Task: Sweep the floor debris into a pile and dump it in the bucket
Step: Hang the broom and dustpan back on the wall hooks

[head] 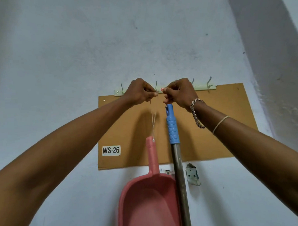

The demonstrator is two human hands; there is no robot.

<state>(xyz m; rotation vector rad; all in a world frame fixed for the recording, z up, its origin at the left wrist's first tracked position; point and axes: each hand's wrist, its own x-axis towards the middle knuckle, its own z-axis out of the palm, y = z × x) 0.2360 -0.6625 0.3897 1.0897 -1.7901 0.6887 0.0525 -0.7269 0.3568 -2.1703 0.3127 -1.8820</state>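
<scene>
Dim, cool, even light; soft shadows on the wall [72, 47]; wide-angle bending at edges.

A pale blue wall [141, 44] carries everything. A brown cardboard sheet [214, 126] is fixed flat to it, with a white "WS-26" label [111, 150] at its lower left. Along the sheet's top edge runs a cream rack [202, 87] of metal hooks [209, 82]. A pink dustpan [146, 208] hangs below the rack's middle on a thin string [153, 123]. Just right of it, a grey pole [180, 180] with a blue grip [172, 129] stands against the wall, touching the pan's right edge. A small metal bracket [192, 175] sits right of the pole.
</scene>
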